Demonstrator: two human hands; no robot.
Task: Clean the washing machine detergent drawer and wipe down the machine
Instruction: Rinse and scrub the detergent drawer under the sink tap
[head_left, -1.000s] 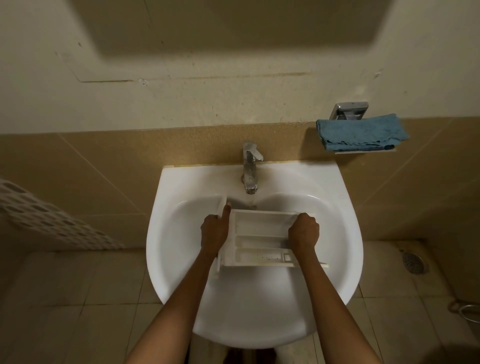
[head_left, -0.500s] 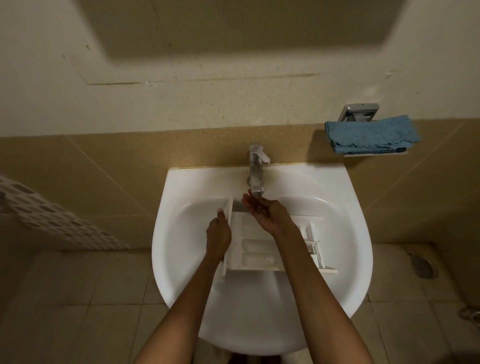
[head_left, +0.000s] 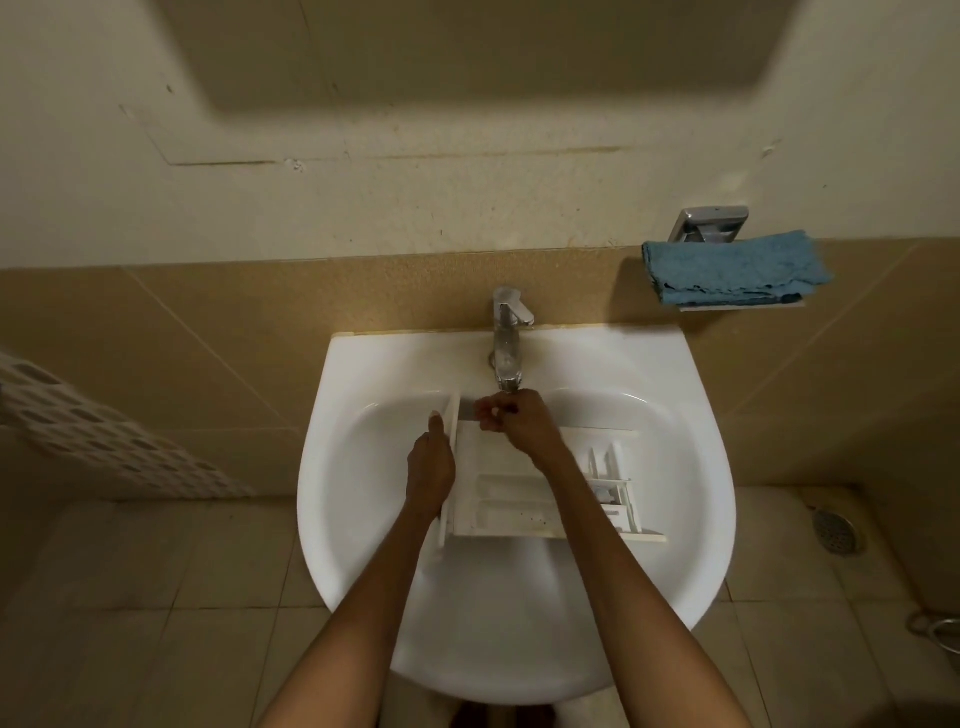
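A white detergent drawer (head_left: 519, 509) lies inside the white sink (head_left: 675, 467), its front panel at the left and its small compartments at the right. My left hand (head_left: 431, 467) grips the drawer's front panel at the left end. My right hand (head_left: 514, 421) hovers over the drawer's far edge, right under the spout of the chrome tap (head_left: 506, 343), fingers curled with nothing in them. My right forearm hides the middle of the drawer.
A folded blue cloth (head_left: 732, 270) rests on a small wall shelf at the right, under a chrome bracket (head_left: 709, 223). A white perforated basket (head_left: 104, 441) stands at the left. A floor drain (head_left: 836, 530) sits right of the sink on the tiled floor.
My right hand let go of the drawer's right end and moved up to the tap spout, then curled its fingers there. The left hand kept its hold.
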